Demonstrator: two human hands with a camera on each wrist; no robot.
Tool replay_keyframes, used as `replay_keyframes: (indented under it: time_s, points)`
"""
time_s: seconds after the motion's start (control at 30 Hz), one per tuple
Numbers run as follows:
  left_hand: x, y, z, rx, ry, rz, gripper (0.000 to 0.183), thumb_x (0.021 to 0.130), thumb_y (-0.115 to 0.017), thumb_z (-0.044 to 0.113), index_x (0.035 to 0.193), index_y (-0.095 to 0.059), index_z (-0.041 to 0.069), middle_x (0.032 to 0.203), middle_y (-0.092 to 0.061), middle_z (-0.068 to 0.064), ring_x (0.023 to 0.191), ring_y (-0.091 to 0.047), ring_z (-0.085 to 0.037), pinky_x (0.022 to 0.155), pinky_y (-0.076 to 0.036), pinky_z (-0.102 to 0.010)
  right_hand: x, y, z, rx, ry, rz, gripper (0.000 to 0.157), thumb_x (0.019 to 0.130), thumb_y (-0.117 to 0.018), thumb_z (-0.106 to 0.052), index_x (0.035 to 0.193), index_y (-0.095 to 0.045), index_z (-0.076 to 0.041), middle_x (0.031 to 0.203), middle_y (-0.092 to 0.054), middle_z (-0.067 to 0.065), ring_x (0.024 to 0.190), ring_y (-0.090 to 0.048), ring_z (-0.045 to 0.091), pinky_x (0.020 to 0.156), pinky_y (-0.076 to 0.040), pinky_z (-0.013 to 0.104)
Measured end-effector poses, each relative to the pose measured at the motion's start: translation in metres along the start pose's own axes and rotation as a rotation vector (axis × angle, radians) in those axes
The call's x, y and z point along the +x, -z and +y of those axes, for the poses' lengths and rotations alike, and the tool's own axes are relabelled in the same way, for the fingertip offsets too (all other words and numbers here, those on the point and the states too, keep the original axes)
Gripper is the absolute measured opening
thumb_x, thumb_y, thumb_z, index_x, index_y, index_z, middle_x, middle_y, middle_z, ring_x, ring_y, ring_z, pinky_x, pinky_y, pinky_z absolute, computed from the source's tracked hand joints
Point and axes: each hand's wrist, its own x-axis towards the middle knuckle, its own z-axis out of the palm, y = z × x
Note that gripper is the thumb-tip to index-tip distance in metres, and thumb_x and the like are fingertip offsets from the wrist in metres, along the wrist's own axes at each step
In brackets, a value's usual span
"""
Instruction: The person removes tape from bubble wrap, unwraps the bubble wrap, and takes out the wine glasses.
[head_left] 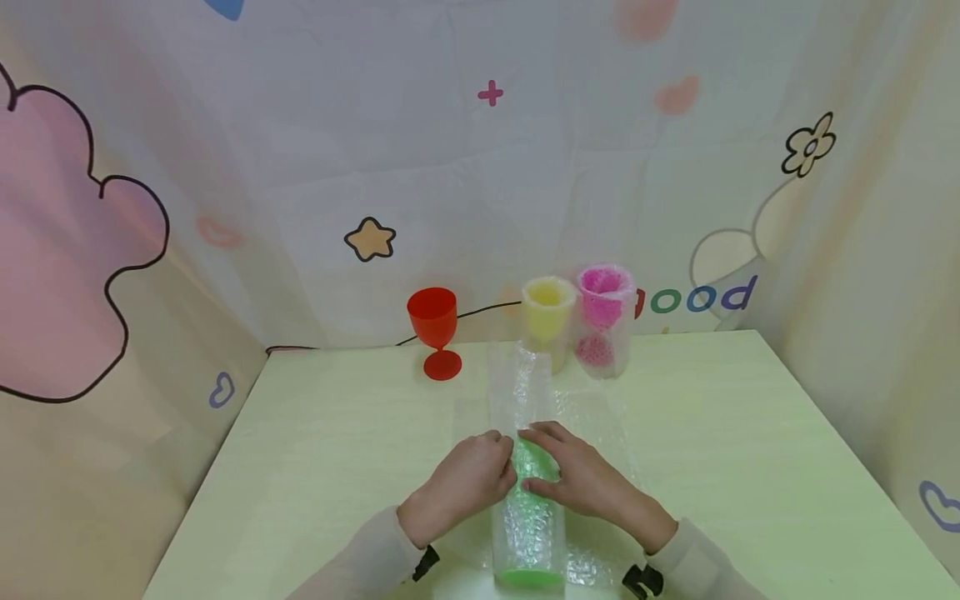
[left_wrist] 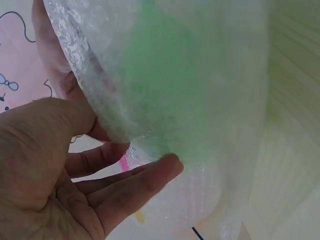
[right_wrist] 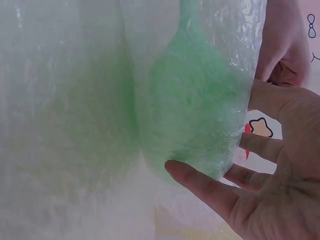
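A green goblet (head_left: 534, 458), rolled in clear bubble wrap (head_left: 528, 533), lies lengthwise on the table, its green base toward the person. At its left side my left hand (head_left: 472, 475) has curled fingers and grips the wrap. From the right my right hand (head_left: 588, 475) holds the wrapped goblet, thumb and fingers spread round its bowl. In the right wrist view the goblet's bowl and stem (right_wrist: 195, 90) show blurred through the plastic, with the right thumb (right_wrist: 195, 185) lying on it. The left wrist view shows the left fingers (left_wrist: 135, 190) against the wrap.
Behind the hands stand a bare red goblet (head_left: 433, 321), a yellow goblet (head_left: 547, 312) and a pink goblet (head_left: 603, 308), the last two wrapped in bubble wrap. A flat strip of wrap (head_left: 517, 387) reaches toward them. A printed curtain (head_left: 420, 167) hangs behind the table (head_left: 322, 467).
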Motion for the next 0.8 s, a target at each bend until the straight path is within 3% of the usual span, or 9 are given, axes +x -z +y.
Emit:
replay_keyframes:
  time_s: [0.07, 0.17, 0.27, 0.33, 0.53, 0.8]
  points:
    - [0.001, -0.001, 0.002, 0.077, -0.028, 0.022, 0.011, 0.085, -0.059, 0.022, 0.091, -0.059, 0.012, 0.066, -0.047, 0.005, 0.050, -0.039, -0.007, 0.045, -0.033, -0.014, -0.001, 0.001, 0.001, 0.001, -0.002, -0.002, 0.064, 0.079, -0.070, -0.040, 0.136, -0.045, -0.024, 0.137, -0.047, -0.001, 0.118, -0.053, 0.019, 0.096, -0.049, 0.040]
    - [0.001, -0.004, 0.005, 0.227, -0.084, 0.110, 0.020, 0.081, -0.064, 0.025, 0.097, -0.061, 0.013, 0.068, -0.049, 0.005, 0.051, -0.041, -0.007, 0.043, -0.030, -0.015, -0.001, 0.001, 0.002, -0.011, 0.011, 0.002, 0.064, 0.080, -0.070, -0.039, 0.136, -0.045, -0.023, 0.137, -0.047, 0.000, 0.117, -0.053, 0.021, 0.096, -0.049, 0.041]
    - [0.001, -0.006, 0.009, 0.367, -0.146, 0.212, 0.018, 0.080, -0.068, 0.027, 0.094, -0.063, 0.016, 0.075, -0.056, 0.005, 0.056, -0.048, -0.007, 0.041, -0.032, -0.016, -0.001, 0.001, 0.002, -0.022, 0.026, 0.017, 0.064, 0.080, -0.070, -0.039, 0.135, -0.046, -0.021, 0.136, -0.048, 0.000, 0.117, -0.054, 0.021, 0.096, -0.049, 0.040]
    - [0.001, -0.006, 0.013, 0.409, -0.176, 0.242, 0.017, 0.079, -0.071, 0.026, 0.091, -0.065, 0.016, 0.082, -0.060, 0.004, 0.062, -0.053, -0.008, 0.043, -0.037, -0.016, -0.001, 0.001, 0.001, -0.018, 0.027, 0.024, 0.064, 0.079, -0.070, -0.041, 0.135, -0.046, -0.022, 0.135, -0.048, -0.001, 0.117, -0.054, 0.020, 0.096, -0.049, 0.039]
    - [0.001, -0.009, 0.020, 0.462, -0.184, 0.205, 0.018, 0.079, -0.074, 0.022, 0.094, -0.067, 0.015, 0.093, -0.065, 0.000, 0.072, -0.060, -0.011, 0.056, -0.049, -0.017, -0.001, 0.000, 0.000, -0.016, 0.032, 0.040, 0.063, 0.079, -0.070, -0.042, 0.135, -0.047, -0.023, 0.134, -0.049, -0.001, 0.116, -0.055, 0.020, 0.096, -0.049, 0.040]
    - [0.003, -0.009, 0.021, 0.496, -0.192, 0.174, 0.018, 0.078, -0.075, 0.022, 0.094, -0.069, 0.015, 0.093, -0.066, 0.000, 0.075, -0.060, -0.012, 0.061, -0.052, -0.018, 0.000, -0.001, 0.000, -0.024, 0.022, 0.039, 0.061, 0.079, -0.070, -0.043, 0.132, -0.049, -0.022, 0.134, -0.050, -0.001, 0.116, -0.055, 0.020, 0.096, -0.049, 0.039]
